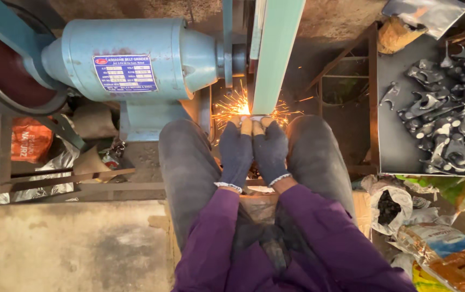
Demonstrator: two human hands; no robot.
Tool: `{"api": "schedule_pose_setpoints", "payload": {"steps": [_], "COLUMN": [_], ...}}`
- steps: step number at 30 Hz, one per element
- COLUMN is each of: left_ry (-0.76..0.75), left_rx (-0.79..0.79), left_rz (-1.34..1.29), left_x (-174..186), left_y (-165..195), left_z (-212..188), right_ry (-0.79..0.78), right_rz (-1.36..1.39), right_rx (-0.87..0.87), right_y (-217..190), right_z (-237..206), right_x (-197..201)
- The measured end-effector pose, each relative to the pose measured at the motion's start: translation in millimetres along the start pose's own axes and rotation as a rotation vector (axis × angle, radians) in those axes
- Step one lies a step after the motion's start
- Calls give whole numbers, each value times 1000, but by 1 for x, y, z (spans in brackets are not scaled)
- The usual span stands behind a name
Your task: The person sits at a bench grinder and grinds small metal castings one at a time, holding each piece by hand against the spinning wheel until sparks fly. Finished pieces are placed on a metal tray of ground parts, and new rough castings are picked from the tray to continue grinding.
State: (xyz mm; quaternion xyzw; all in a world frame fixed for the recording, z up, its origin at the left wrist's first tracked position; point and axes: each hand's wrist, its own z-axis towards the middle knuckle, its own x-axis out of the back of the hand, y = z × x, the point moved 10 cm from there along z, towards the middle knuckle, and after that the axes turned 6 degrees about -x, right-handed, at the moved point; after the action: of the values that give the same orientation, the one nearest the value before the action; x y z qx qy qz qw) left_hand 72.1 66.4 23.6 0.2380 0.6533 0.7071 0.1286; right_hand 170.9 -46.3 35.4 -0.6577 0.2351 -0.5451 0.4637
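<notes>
At the centre of the frame the left hand (236,153) and the right hand (269,148), both in dark knitted gloves with pale fingertips, are pressed side by side, their fingers closed together on a small workpiece (248,116) that is almost wholly hidden by the fingertips. The piece sits at the foot of the pale green grinding belt (276,54), which runs slantwise up to the top edge, and orange sparks (232,105) fan out to both sides of the contact point. Purple sleeves (216,238) lead down to the lower edge, and the hands lie between two knees in grey trousers (186,162). In the upper left stands the light blue motor housing (135,59) with a blue plate on its side. At the right edge a dark metal tray (392,146) holds a heap of grey metal castings (449,113). Plastic bags (438,249) lie in the lower right, and a worn flat surface (70,246) fills the lower left.
</notes>
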Motion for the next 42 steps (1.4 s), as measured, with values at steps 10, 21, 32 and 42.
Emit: {"api": "schedule_pose_setpoints", "payload": {"steps": [10, 21, 32, 42], "left_ry": [55, 25, -365, -168], "left_rx": [44, 243, 443, 666], "left_rz": [252, -414, -583, -949], "left_x": [17, -20, -54, -54], "left_y": [-27, -76, -87, -81], "left_z": [11, -8, -40, -34], "right_ry": [-72, -398, -871, -911], "right_rz": [36, 47, 521, 827], "right_rx": [-59, -121, -214, -421], "right_y": [12, 20, 9, 14], "right_z": [-4, 20, -11, 0], "right_x": [-31, -22, -9, -37]}}
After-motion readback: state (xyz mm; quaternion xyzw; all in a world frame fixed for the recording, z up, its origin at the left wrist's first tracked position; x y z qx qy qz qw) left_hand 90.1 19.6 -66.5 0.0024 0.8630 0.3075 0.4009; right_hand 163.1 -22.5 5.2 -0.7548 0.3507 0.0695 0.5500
